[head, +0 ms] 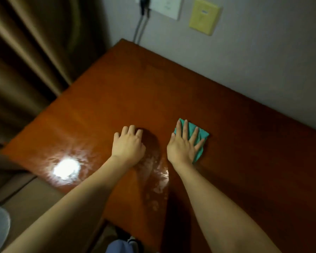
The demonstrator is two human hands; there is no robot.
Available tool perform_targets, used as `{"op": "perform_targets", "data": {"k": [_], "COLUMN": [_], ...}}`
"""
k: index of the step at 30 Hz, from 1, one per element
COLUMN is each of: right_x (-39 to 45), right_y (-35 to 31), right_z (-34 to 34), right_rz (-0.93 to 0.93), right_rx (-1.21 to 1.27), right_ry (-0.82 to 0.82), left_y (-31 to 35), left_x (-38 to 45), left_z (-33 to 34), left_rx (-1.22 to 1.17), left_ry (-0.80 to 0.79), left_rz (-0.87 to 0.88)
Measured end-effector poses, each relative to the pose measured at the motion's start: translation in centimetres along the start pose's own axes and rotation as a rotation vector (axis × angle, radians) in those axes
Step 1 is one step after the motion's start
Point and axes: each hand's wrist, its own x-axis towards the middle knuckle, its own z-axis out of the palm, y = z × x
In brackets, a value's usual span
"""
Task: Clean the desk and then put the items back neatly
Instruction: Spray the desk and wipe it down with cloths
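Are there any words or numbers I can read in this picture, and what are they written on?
None can be read.
Yellow wall plate: a small blue mark, too blurred to read.
White outlet panel: faint marks, too blurred to read.
Green cloth and desk: no writing shows.

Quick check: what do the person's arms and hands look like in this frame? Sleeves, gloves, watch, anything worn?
Both arms are bare from the bottom edge of the frame to the fingertips: no sleeves show. The left hand and the right hand wear no gloves. No watch, bracelet or ring shows on either wrist or on the fingers, though the picture is slightly blurred. No cables or markings.
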Motion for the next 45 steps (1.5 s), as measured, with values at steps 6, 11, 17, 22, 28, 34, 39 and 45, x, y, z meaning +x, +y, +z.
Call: {"op": "perform_targets", "data": {"k": [6,11,17,22,28,34,39,45], "right_x": [2.1,3.1,3.8,2.7,-0.7,-3.1,-4.0,-5.1], "right_y": [-13.5,-21.3,-29.7,-32.9,-31.0,-25.1,-15.3,-0.7], "right_z": [1.3,2.2,2.9,3.2,3.6,3.8,2.8,0.4], "right_rz": [-0.196,-0.305,-0.441,-0.590,-0.726,-0.706,-0.537,-0.320], "right_rx": [-0.077,-0.113,-0.128,-0.164,-0.170,-0.183,-0.084,-0.064], "right_ry": [-0.021,-0.017,-0.039,-0.065,-0.087,-0.073,-0.088,-0.069], "left_y": [-12.9,-19.4,-24.8,-26.3,-23.9,-18.5,-11.5,0.4], "left_x": [0.2,-0.7,-2.4,-3.6,-3.8,-3.3,-3.2,-3.5], "left_z": [-1.6,-1.9,-1.9,-1.2,-1.8,-2.5,-2.0,-1.5], "left_rx": [-0.050,-0.089,-0.116,-0.119,-0.113,-0.098,-0.044,0.005], "left_ry": [0.032,0.068,0.086,0.085,0.086,0.114,0.038,-0.006], "left_rz": [-0.202,-0.273,-0.358,-0.382,-0.362,-0.295,-0.213,-0.067]}}
